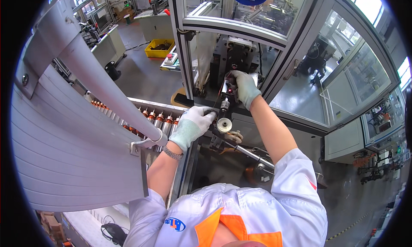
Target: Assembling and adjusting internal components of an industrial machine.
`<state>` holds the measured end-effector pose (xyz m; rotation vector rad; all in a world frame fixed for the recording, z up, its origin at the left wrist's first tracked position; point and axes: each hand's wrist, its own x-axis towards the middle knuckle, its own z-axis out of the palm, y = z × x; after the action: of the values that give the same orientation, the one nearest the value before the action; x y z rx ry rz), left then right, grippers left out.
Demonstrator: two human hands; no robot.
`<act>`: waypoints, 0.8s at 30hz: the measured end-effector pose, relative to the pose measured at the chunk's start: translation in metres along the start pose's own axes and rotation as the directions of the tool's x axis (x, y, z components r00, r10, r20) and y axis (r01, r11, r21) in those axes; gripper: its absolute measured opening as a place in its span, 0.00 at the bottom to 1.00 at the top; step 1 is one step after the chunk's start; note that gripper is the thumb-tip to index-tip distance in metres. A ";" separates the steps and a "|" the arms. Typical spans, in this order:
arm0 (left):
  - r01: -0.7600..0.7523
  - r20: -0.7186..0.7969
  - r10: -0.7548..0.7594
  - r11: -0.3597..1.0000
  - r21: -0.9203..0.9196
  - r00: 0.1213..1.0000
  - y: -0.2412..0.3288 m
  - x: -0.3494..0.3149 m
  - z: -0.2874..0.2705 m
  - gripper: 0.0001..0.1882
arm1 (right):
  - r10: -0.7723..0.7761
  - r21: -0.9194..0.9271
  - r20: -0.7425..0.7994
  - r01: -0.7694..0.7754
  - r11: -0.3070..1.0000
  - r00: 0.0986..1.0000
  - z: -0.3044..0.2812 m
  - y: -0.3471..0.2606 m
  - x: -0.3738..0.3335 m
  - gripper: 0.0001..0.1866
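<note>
My left hand (pixel 198 121), in a pale knit glove, is closed with its fingertips pinched together beside a metal spindle (pixel 225 104). What the pinch holds, if anything, is too small to make out. A white round pulley (pixel 224 125) sits just right of and below these fingers. My right hand (pixel 246 89), gloved too, bends its fingers over the upper part of the machine's metal fixture (pixel 231 84), where a small red light glows. Its fingertips are partly hidden, so what they grip cannot be seen. To the left, several motor armatures (pixel 159 121) with copper windings stand in rows.
A framed machine enclosure (pixel 274 41) with clear panels rises in front. A grey curved cover and tube (pixel 107 88) fill the left side. Below the pulley runs a slanted metal rod (pixel 249 153). A yellow bin (pixel 159 48) stands on the floor beyond.
</note>
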<state>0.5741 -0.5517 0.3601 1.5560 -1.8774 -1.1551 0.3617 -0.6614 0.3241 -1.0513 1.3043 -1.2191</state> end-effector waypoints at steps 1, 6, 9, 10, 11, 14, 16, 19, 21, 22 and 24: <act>-0.032 -0.009 0.033 0.998 0.051 0.999 -0.006 0.002 0.000 0.17 | 0.036 0.016 0.022 -0.036 0.999 0.999 0.002 -0.005 -0.002 0.10; -0.025 0.001 0.025 0.992 0.122 1.000 -0.009 0.006 -0.001 0.17 | 0.360 0.326 0.125 -0.381 0.865 0.925 0.015 -0.024 -0.033 0.14; -0.060 0.008 0.059 0.978 0.200 0.998 -0.007 0.009 0.001 0.17 | 0.225 0.134 0.099 -0.237 0.962 0.969 0.023 -0.025 -0.039 0.10; -0.074 0.000 0.075 0.979 0.188 0.997 -0.012 0.012 0.003 0.17 | 0.222 0.137 0.098 -0.234 0.963 0.970 0.022 -0.023 -0.036 0.10; -0.087 -0.009 0.090 0.980 0.177 0.996 -0.014 0.013 0.003 0.17 | 0.231 0.170 0.073 -0.240 0.956 0.970 0.023 -0.020 -0.030 0.09; -0.044 -0.009 0.045 0.996 0.072 0.999 -0.007 0.009 0.001 0.17 | 0.240 0.237 0.014 -0.236 0.942 0.971 0.015 -0.010 -0.012 0.08; -0.003 -0.009 0.004 0.997 0.079 1.000 -0.001 0.002 -0.004 0.17 | 0.241 0.273 -0.002 -0.231 0.934 0.970 0.014 -0.008 -0.002 0.09; 0.045 -0.007 -0.044 0.998 0.041 0.999 0.004 -0.007 -0.010 0.18 | 0.216 0.268 -0.025 -0.202 0.942 0.976 0.015 -0.010 0.009 0.10; 0.011 -0.034 -0.012 1.000 -0.027 0.999 -0.005 -0.008 -0.009 0.17 | 0.218 0.278 -0.027 -0.202 0.939 0.976 0.021 -0.014 0.014 0.11; -0.046 -0.062 0.042 0.998 -0.053 0.997 -0.007 -0.004 -0.006 0.17 | 0.225 0.299 -0.053 -0.200 0.933 0.973 0.016 -0.012 0.022 0.11; -0.088 -0.081 0.086 0.996 -0.022 0.993 -0.007 -0.001 -0.002 0.16 | 0.191 0.356 -0.054 -0.159 0.921 0.980 0.004 0.006 0.040 0.11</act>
<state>0.5797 -0.5516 0.3555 1.4701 -1.8521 -1.0591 0.3618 -0.7006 0.3136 -0.6173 1.1635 -1.3122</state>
